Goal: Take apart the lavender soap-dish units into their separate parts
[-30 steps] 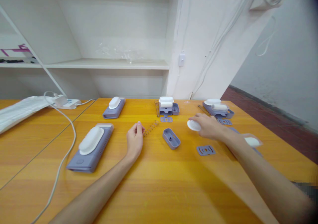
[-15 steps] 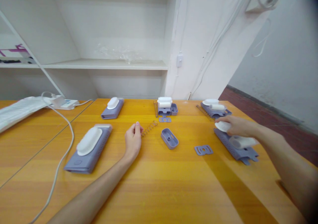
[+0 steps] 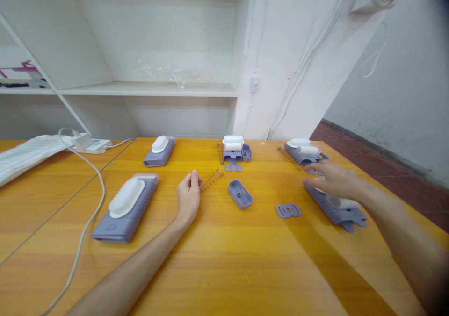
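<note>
A yellow wooden table (image 3: 224, 264) is standing before white shelves (image 3: 150, 91). The left hand (image 3: 188, 197) is pinching one end of a spring (image 3: 211, 180) beside a purple tray (image 3: 240, 195); the right hand (image 3: 335, 179) is holding thumb and fingers apart over a purple case (image 3: 326, 208).

The surface (image 3: 228, 269) offers room to pass centrally toward its near edge, while the purple tray (image 3: 246, 204) and slotted plate (image 3: 288, 215) obstruct farther up.
</note>
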Demonstrator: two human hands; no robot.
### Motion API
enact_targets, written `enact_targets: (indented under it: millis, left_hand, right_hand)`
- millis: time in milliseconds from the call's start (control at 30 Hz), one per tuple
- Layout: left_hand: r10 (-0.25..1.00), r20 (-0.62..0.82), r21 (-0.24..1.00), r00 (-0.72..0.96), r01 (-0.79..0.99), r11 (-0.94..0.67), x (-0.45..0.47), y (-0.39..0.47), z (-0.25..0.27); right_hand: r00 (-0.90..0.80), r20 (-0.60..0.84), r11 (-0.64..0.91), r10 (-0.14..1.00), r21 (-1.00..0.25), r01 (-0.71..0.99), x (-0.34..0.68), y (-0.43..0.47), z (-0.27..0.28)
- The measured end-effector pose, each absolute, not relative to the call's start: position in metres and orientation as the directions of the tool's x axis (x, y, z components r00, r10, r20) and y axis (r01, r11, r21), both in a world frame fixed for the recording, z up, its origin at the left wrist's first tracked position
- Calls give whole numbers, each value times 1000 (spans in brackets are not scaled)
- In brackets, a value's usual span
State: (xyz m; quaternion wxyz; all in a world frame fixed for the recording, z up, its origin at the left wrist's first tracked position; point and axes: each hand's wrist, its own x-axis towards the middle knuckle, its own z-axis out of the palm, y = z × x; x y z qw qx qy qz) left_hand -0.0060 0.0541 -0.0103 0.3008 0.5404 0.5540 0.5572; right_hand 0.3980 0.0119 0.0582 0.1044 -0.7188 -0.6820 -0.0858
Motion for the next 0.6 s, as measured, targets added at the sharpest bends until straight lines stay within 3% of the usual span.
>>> enact_targets:
  millis: [67, 167, 333, 600]
  left_hand:
    - [935, 269, 943, -232, 261, -206, -6, 54, -10]
    - [935, 269, 942, -233, 264, -205, -6, 54, -10]
    - [934, 270, 940, -233, 276, -202, -6, 54, -9]
    - [934, 267, 941, -236, 271, -201, -6, 55, -11]
  right_hand:
    - [39, 287, -36, 957, -16, 999, 370, 7, 60]
    - [-61, 403, 114, 913, -109, 988, 314, -6, 57]
    - [-264, 360, 338, 895, -160, 927, 225, -26, 41]
    - [-259, 331, 327, 907, -168, 930, 199, -22, 20]
